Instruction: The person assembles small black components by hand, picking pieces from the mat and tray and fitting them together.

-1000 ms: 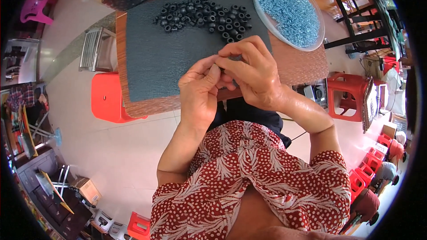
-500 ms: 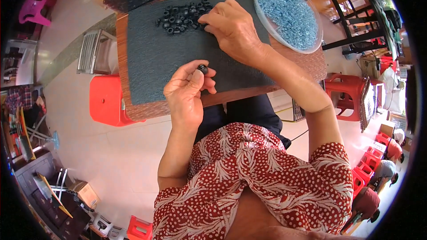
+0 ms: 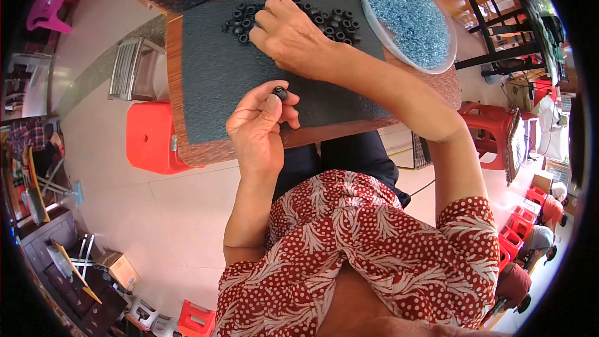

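Dark matting (image 3: 224, 81) covers the wooden counter (image 3: 175, 56). At its near edge the left hand (image 3: 259, 126) pinches one small black ring (image 3: 280, 93); the right hand (image 3: 292, 34), fingers curled, rests on the ring pile (image 3: 331, 22) by the far edge.

A dark textured rubber mat (image 3: 218, 81) lies on the brown wooden table (image 3: 178, 150). On the mat's far side sits a heap of small black rubber rings (image 3: 324, 20). Right of the mat stands a clear round plastic bowl of blue screws (image 3: 409, 15). Left of the table stands a red plastic stool (image 3: 146, 137).
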The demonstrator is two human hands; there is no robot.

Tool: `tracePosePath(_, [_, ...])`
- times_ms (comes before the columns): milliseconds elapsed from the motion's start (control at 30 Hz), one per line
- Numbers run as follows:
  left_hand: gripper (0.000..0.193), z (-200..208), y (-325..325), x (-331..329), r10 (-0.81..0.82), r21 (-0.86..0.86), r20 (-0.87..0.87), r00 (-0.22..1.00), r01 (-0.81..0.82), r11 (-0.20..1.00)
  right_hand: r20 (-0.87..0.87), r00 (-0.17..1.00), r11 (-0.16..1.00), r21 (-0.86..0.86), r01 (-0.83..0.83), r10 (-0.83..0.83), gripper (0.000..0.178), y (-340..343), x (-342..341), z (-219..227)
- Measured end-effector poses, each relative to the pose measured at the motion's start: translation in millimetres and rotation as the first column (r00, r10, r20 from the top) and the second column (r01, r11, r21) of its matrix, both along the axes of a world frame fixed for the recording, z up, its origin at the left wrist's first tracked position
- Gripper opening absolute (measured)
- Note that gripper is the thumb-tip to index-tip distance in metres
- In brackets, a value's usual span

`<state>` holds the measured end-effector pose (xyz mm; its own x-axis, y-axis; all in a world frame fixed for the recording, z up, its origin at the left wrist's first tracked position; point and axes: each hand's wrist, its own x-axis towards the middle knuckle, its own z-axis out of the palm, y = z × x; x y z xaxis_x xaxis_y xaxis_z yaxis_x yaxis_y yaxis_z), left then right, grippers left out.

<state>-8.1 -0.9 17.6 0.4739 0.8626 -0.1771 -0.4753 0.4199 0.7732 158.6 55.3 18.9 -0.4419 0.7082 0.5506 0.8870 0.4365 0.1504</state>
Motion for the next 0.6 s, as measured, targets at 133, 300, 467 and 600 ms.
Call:
tracePosePath(133, [0.022,-0.1,-1.2,2.7,0.009,-0.004,-0.005,1.0,-0.009,1.0,0.033,0.999,0.999,0.039,-0.034,0.032,0.008,-3.5,-1.7,-1.2])
tracePosePath(300, [0.023,-0.7,-1.3,-0.7,0.022,0.007,-0.029,0.999,-0.022,1.0,0.038,0.997,0.997,-0.048,-0.058,0.06,0.01,-19.8,3.3,2.6])
tracePosePath(467, [0.022,0.5,1.9,-4.7,0.046,0.012,-0.029,0.999,-0.046,0.999,-0.266,0.962,0.992,-0.087,-0.088,0.062,0.019,-35.1,13.5,5.9])
tracePosePath(600, [0.021,2.1,2.2,-4.8,0.069,-0.009,-0.028,0.997,-0.069,0.998,-0.275,0.961,0.997,-0.075,-0.001,-0.02,0.018,-27.8,12.9,6.8])
